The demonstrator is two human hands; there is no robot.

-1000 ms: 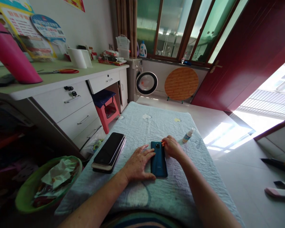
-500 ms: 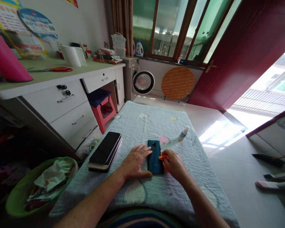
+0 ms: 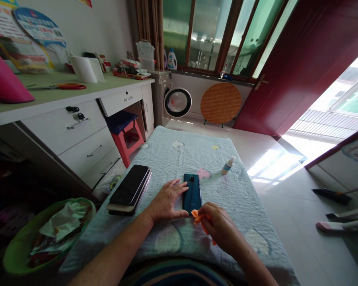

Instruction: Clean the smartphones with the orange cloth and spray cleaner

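A dark teal smartphone (image 3: 192,193) lies back side up on the cloth-covered table (image 3: 179,153), its camera block at the far end. My left hand (image 3: 168,200) rests beside it with fingers spread, the fingertips and thumb touching its left edge. Bunched in my right hand (image 3: 216,222) is an orange cloth (image 3: 199,217), pressed at the phone's near right corner. To the left sits a stack of phones (image 3: 130,190), the top one with its black screen up. A small spray bottle (image 3: 227,165) stands farther off to the right.
Left of the table is a green basket (image 3: 92,212) holding crumpled paper. A desk (image 3: 56,95) with drawers runs along the left, a pink stool (image 3: 128,141) under it. Beyond are a washing machine (image 3: 159,89) with its door open and a round wooden board (image 3: 220,103).
My right hand has moved the orange cloth from the phone's right edge toward its near end. My left hand stays at the phone's left side. The view has shifted slightly.
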